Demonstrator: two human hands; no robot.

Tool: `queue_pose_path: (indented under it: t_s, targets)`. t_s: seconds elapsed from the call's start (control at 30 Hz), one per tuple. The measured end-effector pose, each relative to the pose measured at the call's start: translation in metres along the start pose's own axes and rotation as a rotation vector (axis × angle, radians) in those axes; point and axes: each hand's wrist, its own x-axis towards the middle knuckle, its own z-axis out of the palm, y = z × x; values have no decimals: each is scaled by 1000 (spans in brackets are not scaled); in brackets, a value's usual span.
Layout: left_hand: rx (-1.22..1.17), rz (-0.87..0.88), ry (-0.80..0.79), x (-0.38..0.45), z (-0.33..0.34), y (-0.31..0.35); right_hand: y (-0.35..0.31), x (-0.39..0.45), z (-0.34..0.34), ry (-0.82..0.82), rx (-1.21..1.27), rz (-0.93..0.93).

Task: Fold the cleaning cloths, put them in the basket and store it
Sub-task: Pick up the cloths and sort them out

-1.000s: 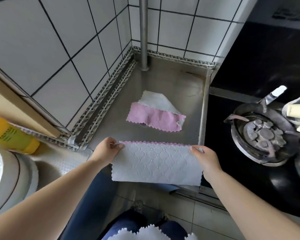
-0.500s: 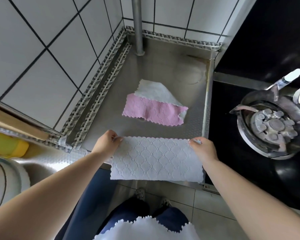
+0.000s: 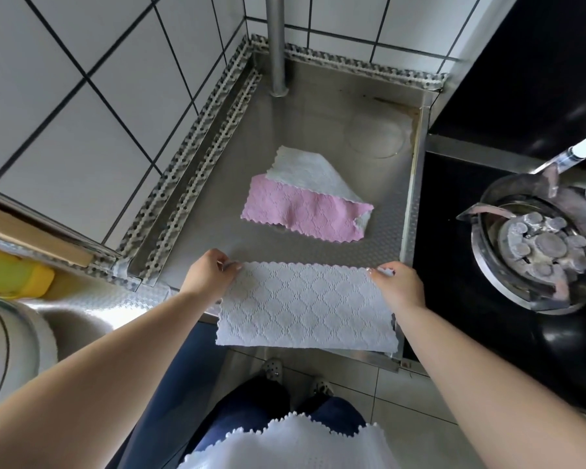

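Observation:
I hold a white quilted cleaning cloth [image 3: 305, 304] folded in half, hanging over the front edge of the steel counter [image 3: 318, 106]. My left hand [image 3: 207, 274] pinches its upper left corner and my right hand [image 3: 397, 285] pinches its upper right corner. A thin pink edge shows along the top fold. A second cloth [image 3: 305, 204], pink with a white side turned up, lies loosely crumpled on the counter behind it. No basket is in view.
A steel pole [image 3: 275, 45] stands at the counter's back corner against the tiled wall. A gas burner [image 3: 538, 252] on a black stove lies to the right. A yellow bottle [image 3: 12, 275] and a white pot [image 3: 11, 340] sit at the left.
The camera view tilted down and closer to the counter. My hands keep the same pinch on the cloth's top corners; the pink edge now barely shows.

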Motion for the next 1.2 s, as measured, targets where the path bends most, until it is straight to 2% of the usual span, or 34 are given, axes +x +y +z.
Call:
queue_pose_path:
  t_s: [0.07, 0.13, 0.2, 0.27, 0.33, 0.4, 0.5, 0.63, 0.77, 0.93, 1.1, 1.2]
  targets:
    - [-69, -36, 7, -4, -2, 1, 1, -3, -2, 20, 16, -8]
    - [-90, 0, 100, -10, -4, 2, 1, -7, -5, 85, 33, -36]
    - [-1, 129, 238, -19, -4, 5, 1, -15, -9, 194, 47, -102]
    - [71, 307, 293, -35, 3, 17, 0, -28, -7, 255, 48, -275]
    - [128, 488, 230, -53, 21, 33, -4, -45, 5, 196, -36, -493]
    - [244, 592, 107, -67, 46, 48, -8, -63, 25, 84, -194, -658]
    - [469, 562, 8, -73, 79, 54, -11, -79, 57, 9, -332, -819]
    - [636, 471, -23, -74, 94, 39, 4, -78, 70, 28, -512, -783]
    - [538, 583, 91, -75, 90, 26, 32, -65, 56, 2, -756, -816]
    - [553, 558, 157, -71, 79, -3, 49, -49, 32, -50, -876, -729]
    - [531, 537, 120, -75, 70, -3, 44, -47, 26, -83, -813, -765]
    - [265, 564, 141, -81, 65, 3, 22, -44, 26, -96, -640, -844]
